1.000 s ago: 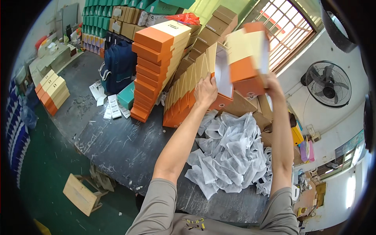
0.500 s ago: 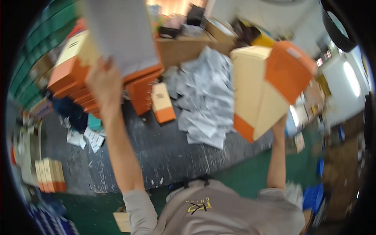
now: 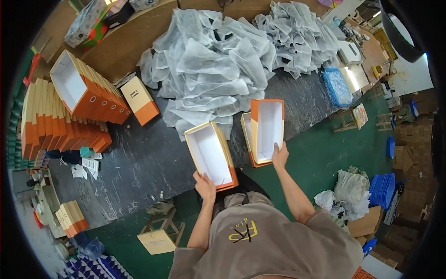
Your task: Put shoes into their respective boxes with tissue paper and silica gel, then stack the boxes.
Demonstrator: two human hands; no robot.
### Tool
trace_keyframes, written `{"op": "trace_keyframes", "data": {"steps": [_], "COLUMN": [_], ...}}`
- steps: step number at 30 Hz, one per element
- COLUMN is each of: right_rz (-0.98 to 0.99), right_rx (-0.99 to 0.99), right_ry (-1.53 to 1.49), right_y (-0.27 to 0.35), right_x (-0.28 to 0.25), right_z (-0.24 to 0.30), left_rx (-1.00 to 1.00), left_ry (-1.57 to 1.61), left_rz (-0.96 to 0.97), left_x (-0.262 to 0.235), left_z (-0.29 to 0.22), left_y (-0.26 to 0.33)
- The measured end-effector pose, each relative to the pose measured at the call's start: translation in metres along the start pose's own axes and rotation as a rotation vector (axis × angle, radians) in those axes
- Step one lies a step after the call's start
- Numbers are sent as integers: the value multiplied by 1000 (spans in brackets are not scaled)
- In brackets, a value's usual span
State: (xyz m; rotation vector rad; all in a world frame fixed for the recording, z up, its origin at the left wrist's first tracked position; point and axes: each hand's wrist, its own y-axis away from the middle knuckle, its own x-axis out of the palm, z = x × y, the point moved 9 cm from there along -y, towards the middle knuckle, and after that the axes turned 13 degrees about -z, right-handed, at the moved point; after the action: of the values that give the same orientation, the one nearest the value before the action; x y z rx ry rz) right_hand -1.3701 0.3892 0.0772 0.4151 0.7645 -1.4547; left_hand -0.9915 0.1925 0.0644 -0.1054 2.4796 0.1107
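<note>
My left hand grips the near end of a cream-and-orange cardboard box, its white inside facing up. Another shell or box seems nested under it. With my right hand I hold a second open box by its near right corner. Beside and partly beneath that one shows another cream-and-orange box part. Both held boxes are tilted near the table's front edge, a small gap between them. To the left on the table are stacked open boxes and a closed box.
Translucent pale bags or sheets lie heaped on the dark table, with a second pile farther right. A blue basket sits at the right end. A wooden stool stands on the green floor to my left.
My left hand has come back from the stacked boxes at the left to my front. My right hand has lowered its box and moved left. Both boxes now show their open insides.
</note>
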Motion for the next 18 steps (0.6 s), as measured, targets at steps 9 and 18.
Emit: {"op": "trace_keyframes", "data": {"steps": [9,18], "right_rz": [-21,461], "right_rx": [-85,-492], "right_ry": [-118,-90], "right_y": [-134,-87], "right_x": [-19,4], "right_z": [-43,50], "left_rx": [161,-7], "left_ry": [-127,-196], "left_rz": [-141,-151], "left_x": [102,106], "left_z": [-27,-45], "left_y": [39,42]}}
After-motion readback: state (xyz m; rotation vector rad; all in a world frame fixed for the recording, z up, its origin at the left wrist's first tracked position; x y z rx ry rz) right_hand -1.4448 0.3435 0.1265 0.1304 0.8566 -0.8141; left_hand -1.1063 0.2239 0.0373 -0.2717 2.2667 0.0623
